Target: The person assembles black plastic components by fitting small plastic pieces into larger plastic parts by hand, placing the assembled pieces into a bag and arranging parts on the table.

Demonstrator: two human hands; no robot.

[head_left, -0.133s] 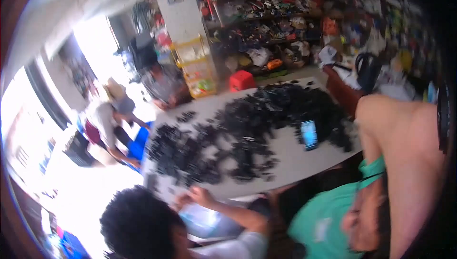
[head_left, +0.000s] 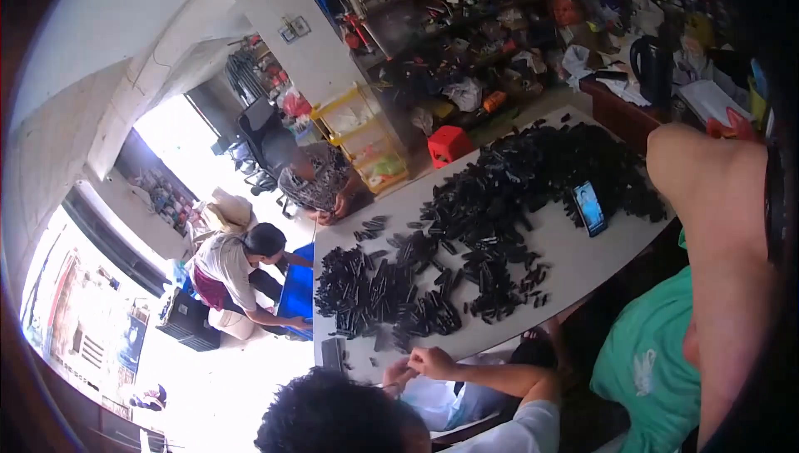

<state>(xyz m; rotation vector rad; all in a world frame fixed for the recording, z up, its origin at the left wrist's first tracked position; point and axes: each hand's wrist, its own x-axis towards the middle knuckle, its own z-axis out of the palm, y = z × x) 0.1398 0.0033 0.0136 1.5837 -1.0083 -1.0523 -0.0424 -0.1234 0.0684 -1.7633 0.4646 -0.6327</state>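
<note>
A bare bent arm point(head_left: 724, 261), seemingly my right, fills the right edge; its elbow is raised and its hand lies outside the picture. My left hand does not show. Left of the arm stands a pale table point(head_left: 566, 261) heaped with small black elongated pieces point(head_left: 533, 170), too small to name exactly. A smartphone point(head_left: 589, 209) with a lit screen leans upright against the heap, nearest to my elbow. Below the arm is a green shirt point(head_left: 649, 361); whose it is I cannot tell. At the table's near edge, a dark-haired co-worker's hands point(head_left: 420, 365) are together, holding something too small to make out.
Another person point(head_left: 320, 182) sits at the table's far left corner. Beyond the left edge, a bending person point(head_left: 233, 266) grips a blue crate point(head_left: 297, 295). A red stool point(head_left: 449, 146) and yellow rack point(head_left: 366, 132) stand behind. Cluttered shelves line the back; a black kettle point(head_left: 651, 66) stands right.
My view has swung and tilted, so table and people sit farther right in the picture. Its blur has cleared. A hand seen earlier beside the green shirt is no longer visible.
</note>
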